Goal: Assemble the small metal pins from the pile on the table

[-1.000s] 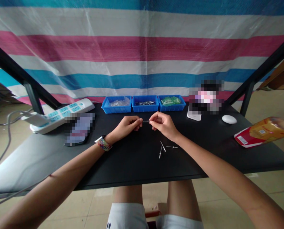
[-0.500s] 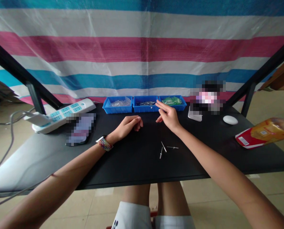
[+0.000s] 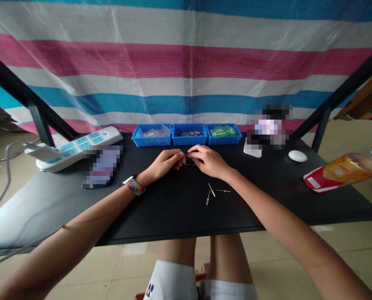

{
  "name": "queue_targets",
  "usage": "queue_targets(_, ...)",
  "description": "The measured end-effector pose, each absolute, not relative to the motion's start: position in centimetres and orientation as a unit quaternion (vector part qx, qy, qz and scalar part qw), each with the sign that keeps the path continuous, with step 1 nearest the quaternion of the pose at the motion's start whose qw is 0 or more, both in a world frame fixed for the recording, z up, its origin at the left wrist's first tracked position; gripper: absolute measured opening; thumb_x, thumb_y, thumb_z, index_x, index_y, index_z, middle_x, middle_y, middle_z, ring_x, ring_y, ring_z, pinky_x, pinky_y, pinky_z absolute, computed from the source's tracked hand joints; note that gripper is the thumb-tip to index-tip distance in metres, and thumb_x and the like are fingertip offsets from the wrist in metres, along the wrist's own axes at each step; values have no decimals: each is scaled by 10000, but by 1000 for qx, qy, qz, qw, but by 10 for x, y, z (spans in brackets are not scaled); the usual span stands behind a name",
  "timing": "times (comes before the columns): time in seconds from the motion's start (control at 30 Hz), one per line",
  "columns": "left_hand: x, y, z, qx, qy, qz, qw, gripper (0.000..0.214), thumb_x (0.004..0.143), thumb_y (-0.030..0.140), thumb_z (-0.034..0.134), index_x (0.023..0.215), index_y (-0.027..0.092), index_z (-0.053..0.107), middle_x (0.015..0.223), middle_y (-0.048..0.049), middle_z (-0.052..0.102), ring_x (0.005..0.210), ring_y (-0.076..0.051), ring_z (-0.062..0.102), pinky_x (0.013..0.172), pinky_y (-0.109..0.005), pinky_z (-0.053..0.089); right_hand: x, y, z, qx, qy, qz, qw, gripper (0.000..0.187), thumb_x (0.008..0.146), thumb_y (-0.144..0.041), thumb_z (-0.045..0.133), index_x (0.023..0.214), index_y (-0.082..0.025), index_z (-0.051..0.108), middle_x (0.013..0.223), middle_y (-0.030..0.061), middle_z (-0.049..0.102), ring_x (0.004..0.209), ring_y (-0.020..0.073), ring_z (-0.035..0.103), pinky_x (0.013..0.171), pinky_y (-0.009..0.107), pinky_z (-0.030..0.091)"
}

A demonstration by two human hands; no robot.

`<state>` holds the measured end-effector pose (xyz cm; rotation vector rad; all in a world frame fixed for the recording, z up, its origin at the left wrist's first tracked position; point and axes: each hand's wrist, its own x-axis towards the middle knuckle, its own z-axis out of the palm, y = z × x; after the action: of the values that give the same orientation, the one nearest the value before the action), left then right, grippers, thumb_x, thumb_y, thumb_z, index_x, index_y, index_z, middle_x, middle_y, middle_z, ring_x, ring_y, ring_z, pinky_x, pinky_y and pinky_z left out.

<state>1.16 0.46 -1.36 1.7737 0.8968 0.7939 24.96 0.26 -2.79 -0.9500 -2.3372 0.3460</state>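
My left hand [image 3: 165, 163] and my right hand [image 3: 206, 161] meet fingertip to fingertip over the black table [image 3: 173, 208], just in front of the middle blue bin [image 3: 189, 139]. Both hands are closed in a pinch around a small item that is too small to name. The left wrist wears a beaded bracelet [image 3: 135, 187]. Three thin metal pins [image 3: 211, 190] lie loose on the table just behind my right wrist. The middle bin holds several dark metal pins.
A left blue bin [image 3: 140, 141] holds clear bags and a right blue bin [image 3: 237, 137] holds green packets. A white power strip [image 3: 79, 146] and a blurred item [image 3: 101, 166] lie at left. A white mouse [image 3: 297, 156] and a yellow-red packet [image 3: 342, 171] lie at right.
My right hand left the left hand, reached out to the middle bin, then came back to the left hand's fingertips. The left hand stayed in place, curled.
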Motion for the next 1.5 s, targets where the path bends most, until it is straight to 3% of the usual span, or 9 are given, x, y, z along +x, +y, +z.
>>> queue_targets(0.1,11,5,-14,727,368,332,475,458,984,564,583,841,141,686,711,-19,622,631,-136,584,611,-243,484,243,0,-28,-304,-912,79,266,266,984,-69,607,1075,-208,815,1232,96,726,1102,249,624,973,404,527)
queue_targets(0.33,12,3,-12,728,373,330,470,442,983,550,586,817,148,662,713,-17,621,629,-136,573,615,-252,471,242,-16,-21,-285,-920,62,261,130,973,-218,736,1084,-175,788,1011,85,676,983,244,625,874,375,535)
queue_targets(0.53,10,4,-14,731,375,327,467,447,1003,545,563,825,147,660,686,-12,613,631,-138,569,630,-254,468,239,-21,-20,-273,-923,72,262,91,941,-93,683,931,-178,714,956,68,665,914,214,618,812,332,498)
queue_targets(0.7,9,6,-17,736,370,323,466,405,999,524,586,883,145,669,747,-14,622,649,-138,591,627,-251,476,241,-19,-21,-324,-837,211,387,119,878,-87,661,885,-203,634,857,6,649,769,157,620,748,293,505)
queue_targets(0.77,9,5,-15,739,361,323,469,372,979,511,628,918,147,670,786,-12,629,657,-133,595,622,-245,472,240,-17,-22,-333,-770,317,443,75,889,-180,707,889,-207,637,859,6,688,771,163,672,763,305,550)
queue_targets(0.9,11,2,-10,737,352,316,483,355,930,498,706,924,144,675,809,-4,620,657,-123,590,613,-237,467,236,-15,-25,-342,-656,469,483,259,850,-404,826,866,-201,665,873,29,742,761,196,742,730,338,615)
queue_targets(1.1,11,2,-11,745,349,319,470,373,925,513,722,879,146,678,793,-11,634,667,-125,592,614,-229,483,236,-14,-28,-363,-648,456,490,303,828,-454,851,863,-202,685,802,-4,683,665,154,679,597,277,573)
queue_targets(1.3,10,3,-13,759,362,309,444,517,996,632,592,846,147,689,740,-23,647,637,-127,593,608,-230,492,240,-13,-30,-358,-657,446,491,189,850,-340,790,902,-200,675,790,-5,678,649,138,658,619,270,562)
queue_targets(1.5,11,2,-11,743,367,324,456,495,981,638,613,884,155,666,757,-20,647,648,-134,607,605,-232,506,239,-13,-28,-384,-655,446,473,244,889,-427,754,883,-194,682,756,-4,674,601,136,644,564,257,533)
